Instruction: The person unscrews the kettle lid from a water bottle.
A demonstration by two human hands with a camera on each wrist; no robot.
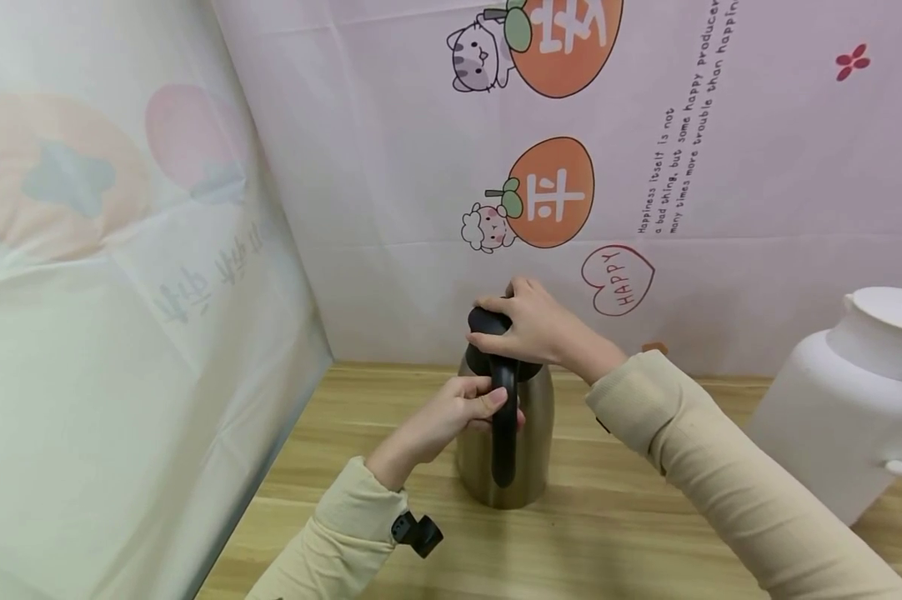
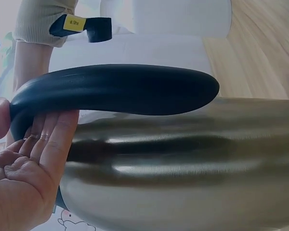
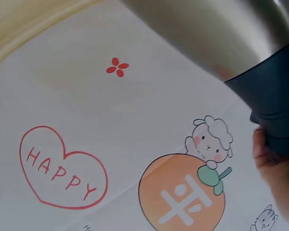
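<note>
Through the head camera I am seeing a tall jug of brushed metal, silver to brownish in shine [image 1: 535, 425], which is standing upright on a table with pale wood grain [image 1: 391, 408], close before the back wall of cloth. Its long curved handle of smooth black plastic [image 1: 504, 446] is facing towards me. The person's left hand [image 1: 469, 406] is holding this handle at the upper part: the thumb is lying on one side and the fingers are passing behind it, so I am calling this hand nearly closed, in a light pinch. The left wrist camera is confirming that the fingers are reaching into the space between handle and metal body.

The right hand [image 1: 529, 325] is gripping the rounded black lid [image 1: 484, 321] on the jug's top, with thumb and fingers bent around it; the gap between them is filled by the lid. The right wrist camera is showing only a part of this hand, beside the black top.

Both arms are wearing cream-coloured sleeves [image 1: 721, 450]. On the right side, well apart from the hands, a large white jug [image 1: 844, 417] is standing on the same table. The whitish printed cloth [image 1: 391, 167] is carrying orange fruits, small animals and a red heart outline [image 1: 618, 280] with the word HAPPY.
</note>
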